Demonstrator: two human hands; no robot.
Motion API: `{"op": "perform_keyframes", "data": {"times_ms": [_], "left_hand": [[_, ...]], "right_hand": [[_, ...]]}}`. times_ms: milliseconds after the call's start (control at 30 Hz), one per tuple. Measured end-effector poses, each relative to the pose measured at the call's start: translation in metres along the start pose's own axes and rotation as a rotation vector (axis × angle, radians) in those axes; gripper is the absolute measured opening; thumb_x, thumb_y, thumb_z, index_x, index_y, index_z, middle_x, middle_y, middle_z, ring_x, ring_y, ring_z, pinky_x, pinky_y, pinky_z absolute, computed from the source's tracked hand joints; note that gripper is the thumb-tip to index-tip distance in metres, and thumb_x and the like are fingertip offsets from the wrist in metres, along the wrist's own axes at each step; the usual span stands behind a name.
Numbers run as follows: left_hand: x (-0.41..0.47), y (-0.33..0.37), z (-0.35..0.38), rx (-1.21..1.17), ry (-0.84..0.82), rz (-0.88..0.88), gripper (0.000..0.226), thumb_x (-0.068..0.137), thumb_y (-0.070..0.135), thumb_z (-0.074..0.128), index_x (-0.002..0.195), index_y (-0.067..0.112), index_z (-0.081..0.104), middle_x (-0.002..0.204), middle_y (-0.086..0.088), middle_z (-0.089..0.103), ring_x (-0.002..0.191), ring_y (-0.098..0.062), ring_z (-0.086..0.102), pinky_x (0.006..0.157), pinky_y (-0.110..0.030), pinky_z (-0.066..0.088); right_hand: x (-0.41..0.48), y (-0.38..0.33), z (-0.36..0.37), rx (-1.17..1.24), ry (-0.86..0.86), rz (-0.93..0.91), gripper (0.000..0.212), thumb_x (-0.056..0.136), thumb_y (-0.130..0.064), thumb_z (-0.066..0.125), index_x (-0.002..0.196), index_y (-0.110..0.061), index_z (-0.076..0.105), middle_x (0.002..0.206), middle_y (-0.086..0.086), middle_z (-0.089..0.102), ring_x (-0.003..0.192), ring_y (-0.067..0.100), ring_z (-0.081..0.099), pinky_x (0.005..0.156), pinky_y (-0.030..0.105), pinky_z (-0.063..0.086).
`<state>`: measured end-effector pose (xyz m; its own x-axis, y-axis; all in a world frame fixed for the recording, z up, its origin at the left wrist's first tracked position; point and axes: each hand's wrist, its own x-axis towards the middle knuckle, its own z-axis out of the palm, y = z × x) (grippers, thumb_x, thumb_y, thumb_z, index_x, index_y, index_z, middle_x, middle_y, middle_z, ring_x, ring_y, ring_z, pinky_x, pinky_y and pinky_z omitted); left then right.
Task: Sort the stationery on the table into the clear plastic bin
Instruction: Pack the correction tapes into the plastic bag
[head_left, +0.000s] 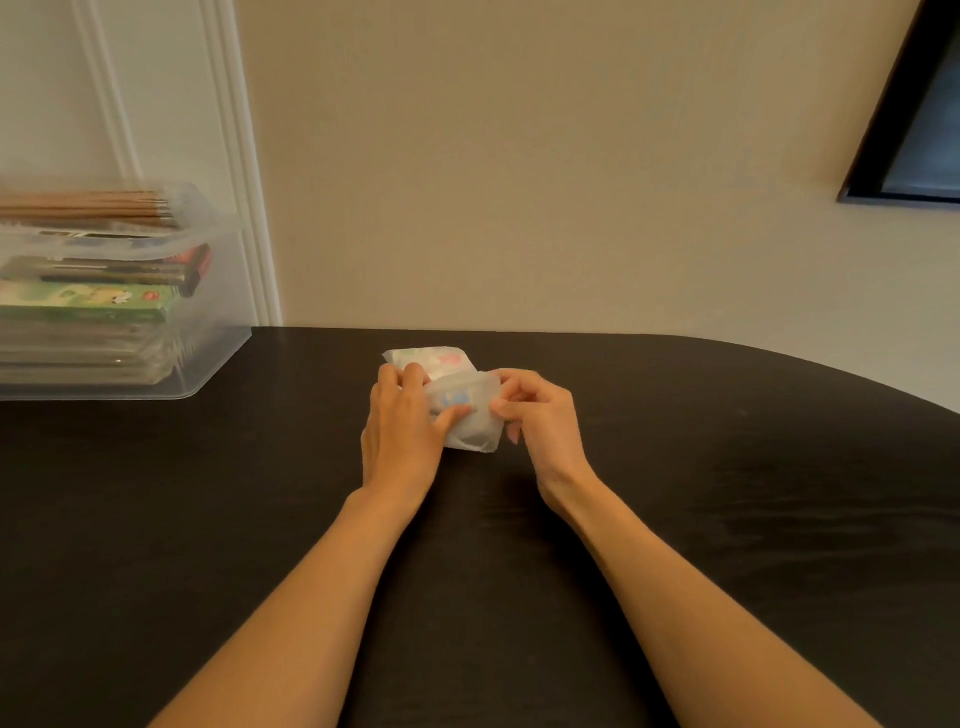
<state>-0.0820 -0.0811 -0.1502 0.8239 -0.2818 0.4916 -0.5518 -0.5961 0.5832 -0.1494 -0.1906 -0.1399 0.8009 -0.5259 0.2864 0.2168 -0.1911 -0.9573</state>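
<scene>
Two small translucent white packets with pastel prints lie at the middle of the black table (727, 519). The nearer packet (470, 418) is held from both sides: my left hand (402, 423) grips its left edge with thumb on top, and my right hand (537, 415) pinches its right edge. The farther packet (441, 361) lies just behind, partly under my left fingertips. The clear plastic bin (218, 312) stands at the far left of the table, holding a green box, a dark box, flat packs and a pack of brown pencils on top.
A beige wall runs behind the table's far edge. White door trim (244, 182) rises behind the bin. A dark framed screen (914, 130) hangs at the upper right. The table's edge curves away at the right.
</scene>
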Motion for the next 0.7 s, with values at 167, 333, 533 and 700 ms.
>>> {"op": "perform_keyframes", "data": {"times_ms": [167, 333, 533, 700], "left_hand": [[-0.0011, 0.0011, 0.0003, 0.050, 0.019, 0.059, 0.028, 0.090, 0.029, 0.058, 0.113, 0.016, 0.051, 0.115, -0.003, 0.042, 0.105, -0.018, 0.042, 0.073, -0.026, 0.039], [0.0010, -0.0020, 0.0009, 0.127, -0.011, 0.132, 0.031, 0.095, 0.014, 0.045, 0.123, 0.016, 0.057, 0.122, -0.004, 0.052, 0.110, -0.020, 0.043, 0.088, -0.027, 0.030], [0.0019, 0.0023, 0.0023, 0.082, -0.050, 0.134, 0.020, 0.089, 0.003, 0.051, 0.108, 0.010, 0.054, 0.119, -0.005, 0.045, 0.108, -0.018, 0.042, 0.083, -0.025, 0.041], [0.0045, -0.0011, 0.0015, 0.053, -0.077, 0.118, 0.030, 0.085, 0.001, 0.053, 0.112, 0.014, 0.049, 0.121, -0.003, 0.043, 0.108, -0.018, 0.042, 0.081, -0.028, 0.043]], "right_hand": [[-0.0028, -0.0042, -0.0099, 0.085, -0.028, 0.103, 0.030, 0.082, 0.006, 0.049, 0.057, -0.011, 0.051, 0.086, -0.002, 0.063, 0.066, 0.011, 0.051, 0.049, 0.017, 0.038], [-0.0054, -0.0057, -0.0098, 0.204, -0.088, 0.116, 0.029, 0.083, 0.004, 0.049, 0.058, -0.012, 0.049, 0.088, 0.002, 0.068, 0.075, 0.013, 0.057, 0.050, 0.019, 0.034], [-0.0040, -0.0021, -0.0068, 0.006, -0.119, 0.183, 0.021, 0.091, -0.002, 0.046, 0.073, -0.010, 0.052, 0.072, 0.003, 0.065, 0.070, 0.009, 0.058, 0.062, 0.021, 0.045], [-0.0034, -0.0008, -0.0075, 0.051, -0.125, 0.246, 0.025, 0.091, -0.003, 0.047, 0.068, -0.011, 0.053, 0.070, 0.005, 0.056, 0.061, 0.012, 0.049, 0.064, 0.024, 0.045]]}}
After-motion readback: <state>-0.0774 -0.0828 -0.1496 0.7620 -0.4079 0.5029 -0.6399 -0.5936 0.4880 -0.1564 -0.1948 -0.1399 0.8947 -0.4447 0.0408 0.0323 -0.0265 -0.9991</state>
